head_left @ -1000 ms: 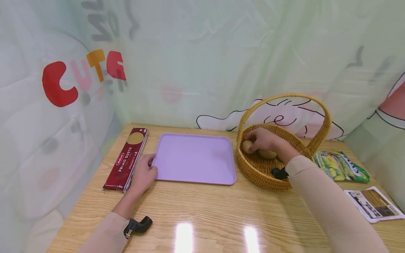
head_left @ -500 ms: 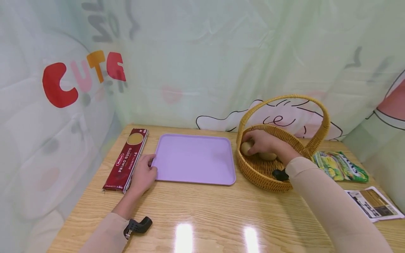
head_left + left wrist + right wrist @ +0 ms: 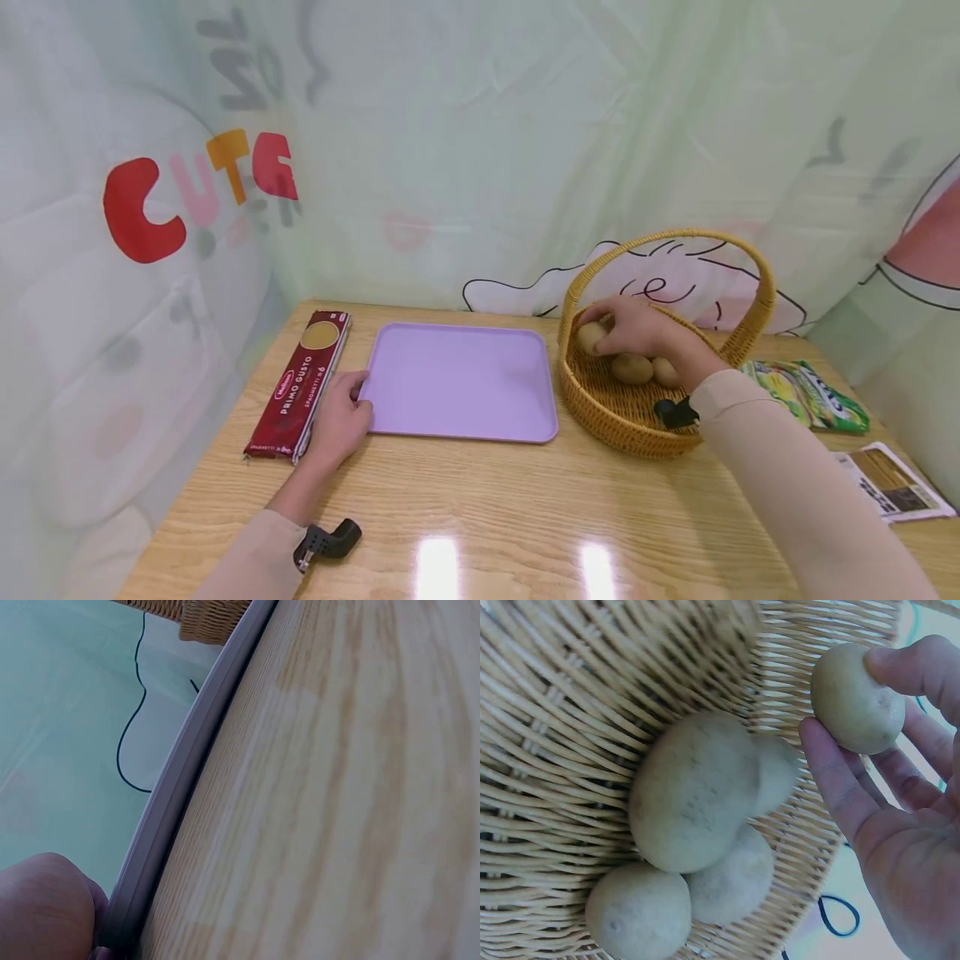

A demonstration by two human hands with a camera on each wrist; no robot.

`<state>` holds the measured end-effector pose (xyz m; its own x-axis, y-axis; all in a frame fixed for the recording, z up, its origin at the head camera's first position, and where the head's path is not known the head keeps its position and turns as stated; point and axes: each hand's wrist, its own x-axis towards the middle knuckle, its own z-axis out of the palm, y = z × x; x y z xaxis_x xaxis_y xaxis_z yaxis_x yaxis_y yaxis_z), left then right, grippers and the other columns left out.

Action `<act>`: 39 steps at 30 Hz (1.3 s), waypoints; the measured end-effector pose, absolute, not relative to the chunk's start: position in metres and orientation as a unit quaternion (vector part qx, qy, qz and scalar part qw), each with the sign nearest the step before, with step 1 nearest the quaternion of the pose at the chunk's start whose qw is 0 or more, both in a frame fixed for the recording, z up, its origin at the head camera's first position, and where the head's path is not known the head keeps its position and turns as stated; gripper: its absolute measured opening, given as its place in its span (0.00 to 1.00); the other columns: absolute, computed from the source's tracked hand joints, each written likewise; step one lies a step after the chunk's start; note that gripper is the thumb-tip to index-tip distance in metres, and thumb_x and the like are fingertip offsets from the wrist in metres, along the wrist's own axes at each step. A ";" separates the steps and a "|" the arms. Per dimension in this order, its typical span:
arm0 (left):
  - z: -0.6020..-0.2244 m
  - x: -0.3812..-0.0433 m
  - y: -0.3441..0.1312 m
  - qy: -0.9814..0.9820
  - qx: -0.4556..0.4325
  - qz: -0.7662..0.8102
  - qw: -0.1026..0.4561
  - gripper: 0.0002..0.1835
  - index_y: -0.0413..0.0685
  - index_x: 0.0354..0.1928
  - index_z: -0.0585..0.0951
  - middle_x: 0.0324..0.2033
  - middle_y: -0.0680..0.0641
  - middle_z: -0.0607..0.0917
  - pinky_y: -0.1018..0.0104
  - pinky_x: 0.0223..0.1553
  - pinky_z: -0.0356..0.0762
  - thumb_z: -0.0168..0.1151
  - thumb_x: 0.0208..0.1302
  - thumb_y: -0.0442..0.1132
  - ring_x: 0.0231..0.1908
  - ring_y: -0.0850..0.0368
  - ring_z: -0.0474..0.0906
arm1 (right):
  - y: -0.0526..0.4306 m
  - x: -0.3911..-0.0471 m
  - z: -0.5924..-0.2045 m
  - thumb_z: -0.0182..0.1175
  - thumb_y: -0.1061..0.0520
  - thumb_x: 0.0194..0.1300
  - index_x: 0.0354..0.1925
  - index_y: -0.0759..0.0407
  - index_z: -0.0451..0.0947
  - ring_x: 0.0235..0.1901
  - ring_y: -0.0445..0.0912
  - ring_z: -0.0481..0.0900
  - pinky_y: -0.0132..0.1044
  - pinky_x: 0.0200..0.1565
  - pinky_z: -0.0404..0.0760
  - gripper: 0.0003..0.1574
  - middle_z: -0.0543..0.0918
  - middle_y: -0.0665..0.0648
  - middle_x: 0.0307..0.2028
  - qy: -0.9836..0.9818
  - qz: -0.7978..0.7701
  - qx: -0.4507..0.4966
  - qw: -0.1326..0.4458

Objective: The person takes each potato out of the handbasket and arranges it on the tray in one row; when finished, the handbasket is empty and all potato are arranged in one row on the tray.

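Note:
In the right wrist view my right hand pinches a small round potato between thumb and fingers, near the basket wall. In the head view the right hand reaches inside the wicker basket, holding that potato at the basket's left side. Several more potatoes lie bunched in the basket, the largest on top. My left hand grips the left edge of a lilac tray. In the left wrist view the thumb sits against the tray rim.
A red spaghetti pack lies left of the left hand. Right of the basket are a green and yellow bag and a white-edged flat packet. The tall basket handle arches over the right hand. A printed curtain hangs behind the table.
The right hand has lifted slightly with the potato, baring more of the potatoes below it. The left hand keeps its place at the tray.

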<state>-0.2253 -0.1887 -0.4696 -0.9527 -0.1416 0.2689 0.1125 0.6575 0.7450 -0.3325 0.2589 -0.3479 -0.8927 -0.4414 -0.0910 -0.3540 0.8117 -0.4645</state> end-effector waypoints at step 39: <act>-0.464 -0.221 -0.189 -0.885 0.007 -0.443 0.142 0.25 0.31 0.59 0.76 0.49 0.38 0.78 0.56 0.43 0.72 0.55 0.55 0.26 0.43 0.47 0.74 | 0.246 -0.230 -0.331 0.69 0.65 0.53 0.55 0.60 0.78 0.46 0.54 0.76 0.38 0.42 0.80 0.29 0.79 0.59 0.49 0.883 -0.414 -0.222 -0.001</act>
<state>-0.2210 -0.1886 -0.4641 -0.9598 -0.1376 0.2447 0.1136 0.6068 0.7867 -0.2301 0.2462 -0.3307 -0.9016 -0.3913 0.1846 -0.3923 0.5593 -0.7302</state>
